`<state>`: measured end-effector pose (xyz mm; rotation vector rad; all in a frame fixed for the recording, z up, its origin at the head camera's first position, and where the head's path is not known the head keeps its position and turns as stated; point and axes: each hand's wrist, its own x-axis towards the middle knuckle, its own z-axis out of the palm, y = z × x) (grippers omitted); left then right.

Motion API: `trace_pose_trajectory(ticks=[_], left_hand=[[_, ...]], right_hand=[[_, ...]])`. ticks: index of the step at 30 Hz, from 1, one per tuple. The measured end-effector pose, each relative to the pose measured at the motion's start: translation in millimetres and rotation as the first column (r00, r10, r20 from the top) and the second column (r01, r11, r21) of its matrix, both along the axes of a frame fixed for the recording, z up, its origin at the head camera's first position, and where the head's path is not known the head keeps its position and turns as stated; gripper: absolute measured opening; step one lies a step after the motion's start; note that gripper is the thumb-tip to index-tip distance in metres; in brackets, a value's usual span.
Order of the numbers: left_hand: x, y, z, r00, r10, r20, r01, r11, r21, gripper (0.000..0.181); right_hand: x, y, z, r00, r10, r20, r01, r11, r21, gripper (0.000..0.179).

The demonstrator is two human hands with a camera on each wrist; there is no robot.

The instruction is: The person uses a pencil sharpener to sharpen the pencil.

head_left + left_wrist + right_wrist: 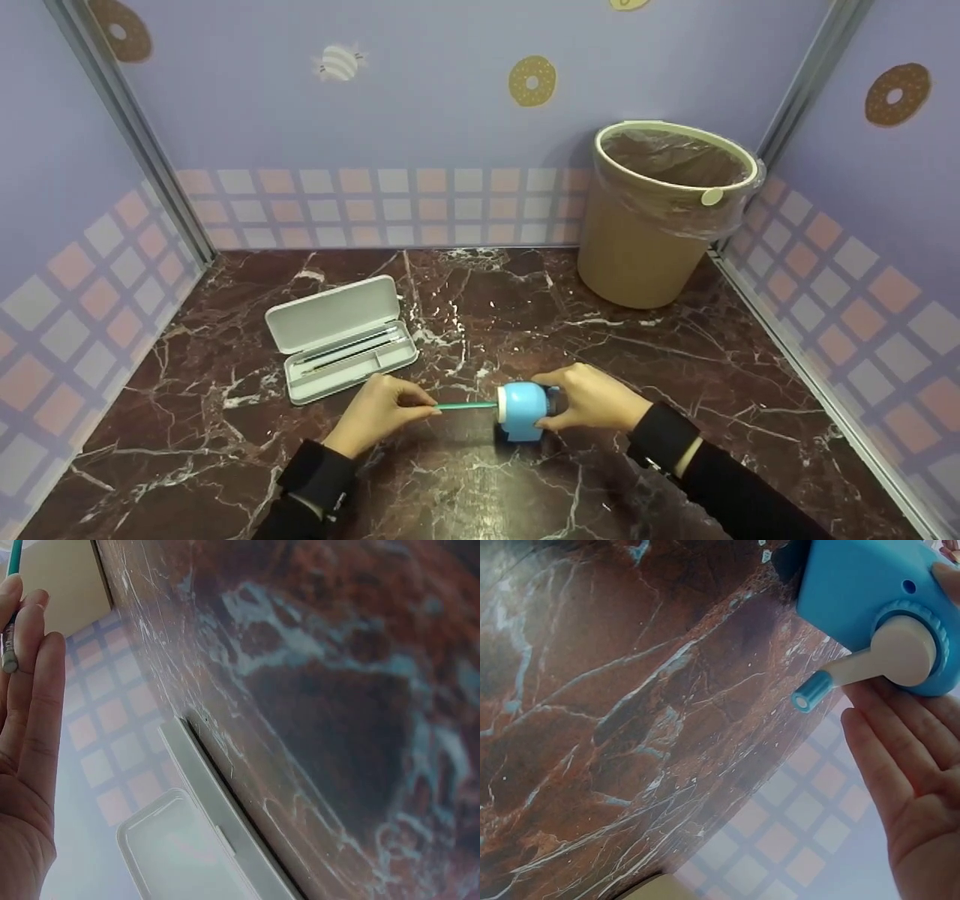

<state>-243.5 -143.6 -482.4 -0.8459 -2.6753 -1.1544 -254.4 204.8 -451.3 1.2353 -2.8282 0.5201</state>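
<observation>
My left hand [382,411] pinches the rear part of a green pencil [469,406] between thumb and fingers. In the left wrist view, the pencil's blunt end [9,662] pokes out past the fingers. The pencil's other end meets the pale front of a blue crank pencil sharpener [525,409], and its point is hidden there. My right hand [596,397] grips the sharpener's body from the right, fingers on the far side and thumb on the near side. The right wrist view shows the sharpener's white crank arm [855,667] with a blue knob [812,692].
A white pencil case [334,315] lies open at the left, behind my left hand, with several pencils [352,351] inside. At the back right stands a tan bin [637,247] with a clear liner. Patterned walls enclose the dark marbled tabletop [480,330].
</observation>
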Motion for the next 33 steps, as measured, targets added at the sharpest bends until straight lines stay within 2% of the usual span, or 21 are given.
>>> trace_pose_trajectory(ticks=[4,11,33], left_hand=[[-0.2,-0.2,0.9,1.0,-0.009,0.008,0.009,1.0,0.003,0.009],[-1.0,-0.8,2.6,0.999,-0.022,0.027,0.022,1.0,-0.002,0.011],[-3.3,-4.5,3.1,0.999,-0.033,0.036,0.034,0.999,-0.002,0.013]], right_hand=[[0.1,0.7,-0.5,1.0,-0.006,0.011,0.006,1.0,0.0,0.059],[-0.4,1.8,-1.9,0.999,0.023,-0.031,-0.024,1.0,-0.006,0.06],[-0.8,0.8,-0.6,1.0,0.009,-0.022,-0.008,1.0,0.01,0.06]])
